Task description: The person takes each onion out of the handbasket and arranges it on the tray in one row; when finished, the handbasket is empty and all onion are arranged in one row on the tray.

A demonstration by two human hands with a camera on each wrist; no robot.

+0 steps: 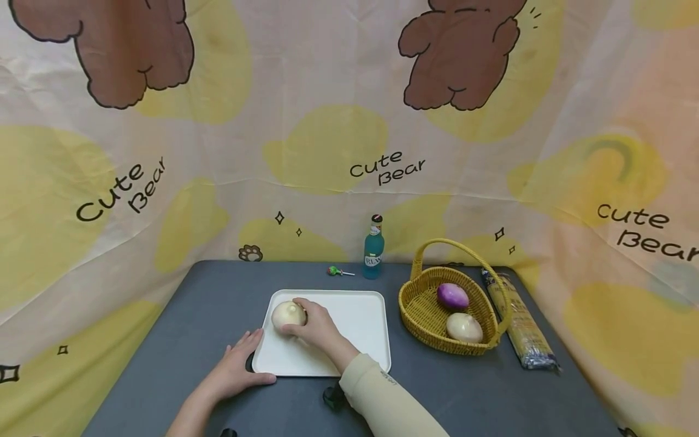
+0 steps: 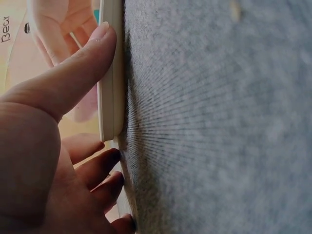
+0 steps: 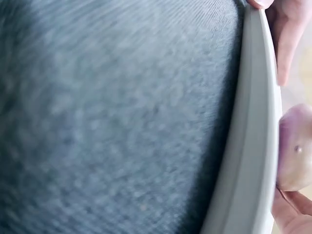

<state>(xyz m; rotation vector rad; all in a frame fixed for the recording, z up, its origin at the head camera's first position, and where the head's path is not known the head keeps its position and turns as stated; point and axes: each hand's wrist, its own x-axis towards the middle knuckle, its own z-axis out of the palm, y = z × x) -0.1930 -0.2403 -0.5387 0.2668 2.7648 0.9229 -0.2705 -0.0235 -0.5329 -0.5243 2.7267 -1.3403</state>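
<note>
A pale, round onion (image 1: 286, 317) sits on the left part of a white rectangular tray (image 1: 355, 321). My right hand (image 1: 318, 329) grips it from the right, thumb at the near side and fingers over the far side. In the right wrist view the onion (image 3: 295, 156) shows a purple tinge, just beyond the tray's rim (image 3: 253, 136). At the tray's near left corner, my left hand (image 1: 236, 367) is spread with fingers extended. Its thumb (image 2: 92, 56) lies against the tray's front edge in the left wrist view, while the other fingers reach along the left side.
Right of the tray stands a yellow wicker basket (image 1: 411, 315) with a tall handle, holding a purple onion (image 1: 452, 296) and a white one (image 1: 464, 328). A long packaged bag (image 1: 521, 321) lies beyond it. At the back are a blue bottle (image 1: 374, 252) and a green lollipop (image 1: 334, 271).
</note>
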